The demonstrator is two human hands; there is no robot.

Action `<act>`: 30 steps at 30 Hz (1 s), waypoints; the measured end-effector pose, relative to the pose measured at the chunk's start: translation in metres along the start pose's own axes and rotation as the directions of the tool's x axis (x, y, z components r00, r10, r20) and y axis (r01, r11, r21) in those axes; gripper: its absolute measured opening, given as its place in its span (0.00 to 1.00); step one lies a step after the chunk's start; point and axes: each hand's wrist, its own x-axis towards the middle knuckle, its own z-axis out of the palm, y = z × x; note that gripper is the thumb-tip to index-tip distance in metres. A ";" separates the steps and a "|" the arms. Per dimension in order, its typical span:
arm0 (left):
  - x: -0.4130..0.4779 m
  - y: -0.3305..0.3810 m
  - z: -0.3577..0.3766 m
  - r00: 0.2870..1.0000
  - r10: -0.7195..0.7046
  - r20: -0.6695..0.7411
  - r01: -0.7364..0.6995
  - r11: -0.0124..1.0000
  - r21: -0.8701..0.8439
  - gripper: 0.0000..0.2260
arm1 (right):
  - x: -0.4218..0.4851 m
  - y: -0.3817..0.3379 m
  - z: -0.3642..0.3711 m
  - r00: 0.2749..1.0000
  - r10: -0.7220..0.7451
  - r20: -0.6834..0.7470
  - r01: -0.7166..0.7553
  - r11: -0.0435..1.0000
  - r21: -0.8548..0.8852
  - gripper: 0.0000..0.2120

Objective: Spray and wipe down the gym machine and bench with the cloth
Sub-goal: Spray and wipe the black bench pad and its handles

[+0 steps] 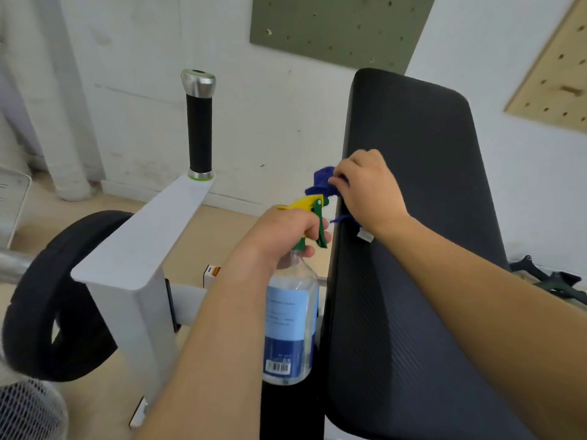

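Head: bottle label (290,322) unreadable; barcode (278,366) at bottom.

Left forearm (203,338): enters from near bottom centre, reaches toward far side. Left hand (282,231): back toward camera, fingers curled round neck of spray bottle (290,328), fingertips beside trigger. Right forearm (460,281): enters from near right, angled toward far left. Right hand (370,188): back up, fingers bent, pinching blue cloth (322,181). Hands near each other, not touching; right hand farther than left.
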 end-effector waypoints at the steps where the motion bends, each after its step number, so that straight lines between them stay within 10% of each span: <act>1: 0.006 0.007 0.004 1.000 0.018 -0.017 -0.018 1.000 0.016 0.13 | -0.001 0.004 -0.006 0.995 0.002 -0.101 -0.004 1.000 -0.012 0.05; 9: 0.047 0.022 0.021 1.000 -0.009 0.022 0.009 1.000 0.023 0.08 | 0.002 0.071 -0.023 0.903 0.400 -0.156 -0.353 0.899 0.260 0.05; 16: 0.050 0.022 0.012 0.999 -0.032 -0.027 0.027 0.985 -0.171 0.08 | 0.024 0.070 -0.019 0.872 0.467 -0.147 -0.373 0.828 0.419 0.03; 21: 0.051 0.023 -0.002 0.994 -0.052 -0.100 0.032 0.981 -0.189 0.08 | 0.034 0.057 0.016 0.974 0.143 0.174 -0.177 0.964 0.200 0.15; 27: 0.046 0.029 -0.001 0.999 -0.025 -0.042 0.020 0.994 -0.111 0.12 | -0.037 0.015 0.022 0.859 -0.396 0.325 0.366 0.918 0.152 0.13; 30: 0.045 0.027 -0.001 0.999 -0.016 -0.036 0.013 0.996 -0.091 0.13 | -0.009 0.020 0.016 0.835 -0.393 0.385 0.401 0.914 0.064 0.19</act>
